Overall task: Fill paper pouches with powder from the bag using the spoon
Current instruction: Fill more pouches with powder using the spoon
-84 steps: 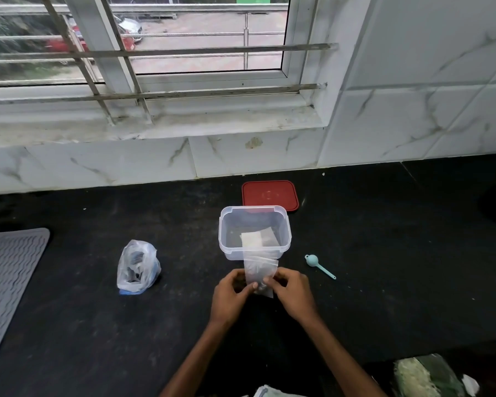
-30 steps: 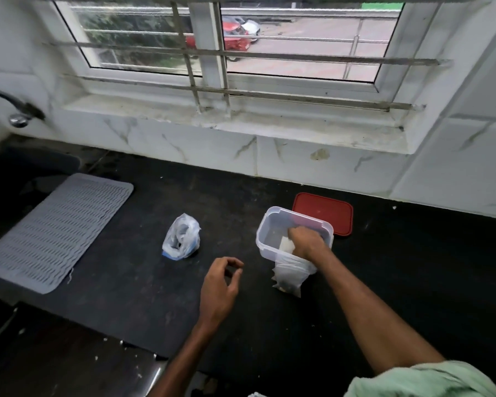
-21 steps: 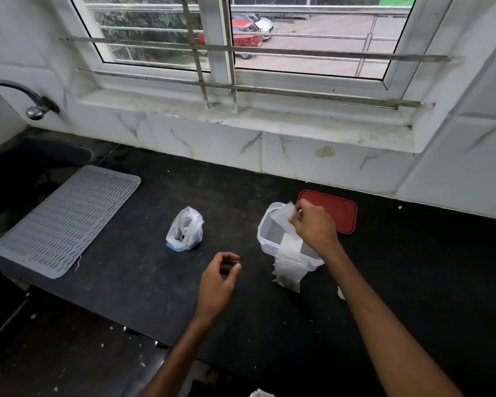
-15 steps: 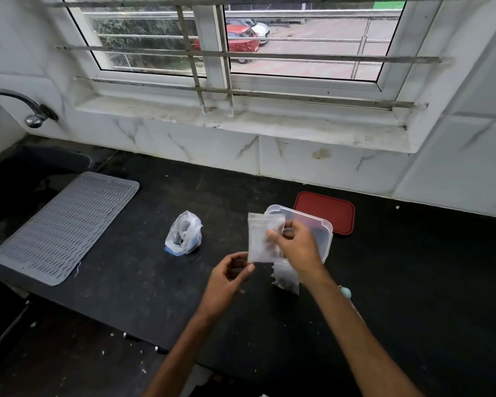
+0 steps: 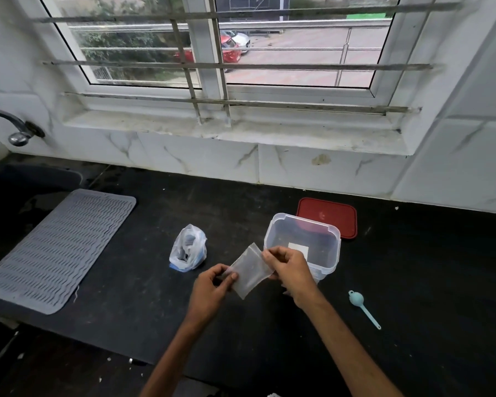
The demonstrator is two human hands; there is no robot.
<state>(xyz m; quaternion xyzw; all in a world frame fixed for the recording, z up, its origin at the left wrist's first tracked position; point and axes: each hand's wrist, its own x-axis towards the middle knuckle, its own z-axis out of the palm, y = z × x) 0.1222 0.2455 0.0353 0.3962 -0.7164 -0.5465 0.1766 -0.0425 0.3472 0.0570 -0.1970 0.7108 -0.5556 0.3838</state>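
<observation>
The paper pouch (image 5: 251, 271), in the right hand (image 5: 291, 272) alone half a second ago, is now pinched at opposite edges by both, the left hand (image 5: 212, 290) included, just left of the clear container (image 5: 307, 223). It looks unopened, so spreading its mouth is likely next. The powder bag (image 5: 188, 249) lies further left and the teal spoon (image 5: 363, 307) to the container's right, untouched on the desk (image 5: 413, 267).

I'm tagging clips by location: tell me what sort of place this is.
Most likely a home kitchen: a dark stone counter runs under a barred window, a tap reaches over a sink at the left, and a grey ribbed draining mat lies beside it.
</observation>
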